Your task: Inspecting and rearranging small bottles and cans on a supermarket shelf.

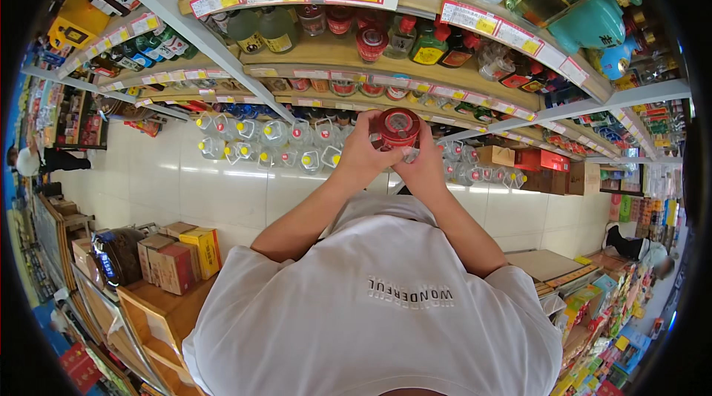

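Both of my hands hold one glass jar-like bottle with a round red lid (398, 128) in front of my chest. My left hand (364, 148) wraps its left side, and my right hand (420, 165) its right side and lower part. Clear glass shows between the fingers under the red top. A similar red-capped jar (371, 43) stands near the edge of the wooden shelf (320, 51) beyond my hands. Beside it on that shelf are a clear bottle with a red cap (400, 37) and a green bottle with a yellow label (430, 46).
Large clear plastic jugs (275, 133) stand on the tiled floor below the shelves. Grey uprights (222, 57) divide the shelving. Cartons (169, 262) sit on a wooden stand (192, 301) at the lower left. One person (33, 161) is at the far left, another (648, 254) at the far right.
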`<state>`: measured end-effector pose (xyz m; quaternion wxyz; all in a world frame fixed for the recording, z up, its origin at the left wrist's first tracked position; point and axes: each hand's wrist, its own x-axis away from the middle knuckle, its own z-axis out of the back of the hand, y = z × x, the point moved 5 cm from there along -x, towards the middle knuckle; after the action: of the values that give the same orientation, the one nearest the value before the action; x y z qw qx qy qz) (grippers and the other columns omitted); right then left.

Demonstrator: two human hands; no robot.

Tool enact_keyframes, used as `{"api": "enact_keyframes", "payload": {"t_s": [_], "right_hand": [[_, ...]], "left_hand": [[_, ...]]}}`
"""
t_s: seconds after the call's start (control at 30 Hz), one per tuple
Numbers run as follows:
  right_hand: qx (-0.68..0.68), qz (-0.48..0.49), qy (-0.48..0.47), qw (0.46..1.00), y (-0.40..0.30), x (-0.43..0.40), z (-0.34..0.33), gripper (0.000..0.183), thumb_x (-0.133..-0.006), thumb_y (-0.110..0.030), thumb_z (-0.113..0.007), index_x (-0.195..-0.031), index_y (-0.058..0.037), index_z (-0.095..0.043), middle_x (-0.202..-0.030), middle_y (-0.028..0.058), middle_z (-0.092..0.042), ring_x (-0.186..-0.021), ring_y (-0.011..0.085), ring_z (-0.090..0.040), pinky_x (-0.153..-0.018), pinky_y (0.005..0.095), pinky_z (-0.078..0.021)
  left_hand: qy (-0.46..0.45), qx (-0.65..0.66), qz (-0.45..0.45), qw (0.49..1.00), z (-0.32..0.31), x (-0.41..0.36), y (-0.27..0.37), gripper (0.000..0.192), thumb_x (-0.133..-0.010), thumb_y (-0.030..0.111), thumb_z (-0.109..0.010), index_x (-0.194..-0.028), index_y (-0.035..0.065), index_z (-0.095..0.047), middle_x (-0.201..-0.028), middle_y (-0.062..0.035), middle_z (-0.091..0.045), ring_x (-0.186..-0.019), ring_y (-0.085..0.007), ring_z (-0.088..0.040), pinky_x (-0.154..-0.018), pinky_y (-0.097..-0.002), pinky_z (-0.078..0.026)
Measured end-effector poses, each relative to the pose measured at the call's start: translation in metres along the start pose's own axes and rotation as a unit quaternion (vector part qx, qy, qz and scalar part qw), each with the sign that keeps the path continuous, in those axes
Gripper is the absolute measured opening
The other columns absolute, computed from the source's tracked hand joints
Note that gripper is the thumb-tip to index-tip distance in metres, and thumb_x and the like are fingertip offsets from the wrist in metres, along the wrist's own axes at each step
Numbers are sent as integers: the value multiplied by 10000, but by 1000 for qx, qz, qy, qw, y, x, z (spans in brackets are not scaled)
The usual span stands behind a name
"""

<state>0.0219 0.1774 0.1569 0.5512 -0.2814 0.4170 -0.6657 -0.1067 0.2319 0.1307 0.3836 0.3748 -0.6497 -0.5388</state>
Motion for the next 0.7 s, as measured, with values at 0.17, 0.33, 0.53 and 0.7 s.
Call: {"api": "enact_keyframes", "payload": {"t_s": [0.17, 0.33, 0.53, 0.7], "right_hand": [[22, 7, -6, 1000, -16, -10, -2, 800, -719, -170, -766, -1398, -4, -377, -1232, 226, -608, -1132, 390, -606, -922, 428, -502], [24, 2, -18, 1000, -10, -11, -17, 812, -723, -184, -774, -1406, -13, -368, -1252, 229, -596, -1139, 404, -594, -923, 435, -499], [21, 0, -33, 999, -1, -8, -24, 862, -725, -195, -777, -1440, -26, -328, -1247, 240, -593, -1139, 426, -580, -933, 458, -487], [-43, -3, -54, 998, 21, 16, -19, 825, -814, -140, -746, -1482, -23, -275, -1316, 185, -557, -1083, 310, -625, -887, 395, -514]], "left_hand": [[29, -67, 3, 997, 8, -2, 11, 821, -673, 239, -878, -1303, -31, -425, -1184, -154, -615, -1072, -209, -621, -942, -326, -500], [25, -75, -24, 997, 17, -3, 7, 787, -666, 229, -876, -1284, -15, -454, -1164, -146, -627, -1058, -214, -628, -928, -329, -507], [22, -42, -21, 999, 28, -10, 6, 752, -681, 176, -863, -1286, -16, -459, -1167, -139, -623, -1067, -206, -619, -932, -341, -508], [89, -155, -71, 981, 64, -49, 10, 736, -725, 155, -854, -1301, -46, -443, -1195, -134, -613, -1060, -191, -621, -950, -328, -500]]}}
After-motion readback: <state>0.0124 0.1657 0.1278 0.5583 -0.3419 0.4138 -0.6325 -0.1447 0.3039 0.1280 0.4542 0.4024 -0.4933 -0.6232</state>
